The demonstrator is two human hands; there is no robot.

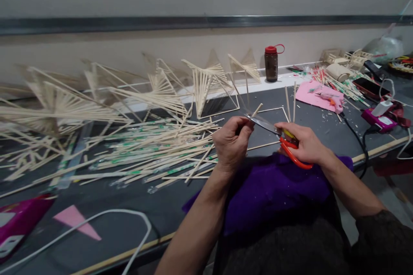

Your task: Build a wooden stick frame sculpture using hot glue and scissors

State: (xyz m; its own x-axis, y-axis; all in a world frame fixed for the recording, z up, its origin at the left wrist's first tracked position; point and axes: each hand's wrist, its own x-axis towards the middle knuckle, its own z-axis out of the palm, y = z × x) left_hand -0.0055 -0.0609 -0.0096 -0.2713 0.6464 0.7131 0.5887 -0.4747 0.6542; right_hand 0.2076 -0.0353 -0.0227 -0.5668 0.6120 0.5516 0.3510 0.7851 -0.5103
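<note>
My right hand (305,139) grips a pair of scissors (266,124) with red and yellow handles, their blades pointing left. In my left hand (234,137), the fingers are pinched on a thin wooden stick (257,110), whose end shows at the blade tips. Whether the blades touch the stick I cannot tell. Behind my hands a stick frame (237,105) stands on the dark table, partly hidden by them. To the left lies a pile of loose wooden sticks (174,144), some in clear wrappers with green print. Under my hands a purple cloth (277,193) covers my lap.
Fanned stick structures (164,92) line the wall. A brown bottle (271,64) with a red lid stands behind. On the right, a pink glue gun (332,98) lies on a pink sheet (305,92), near a phone (371,88) and a purple power strip (379,119). A white cable (106,211) crosses the front left.
</note>
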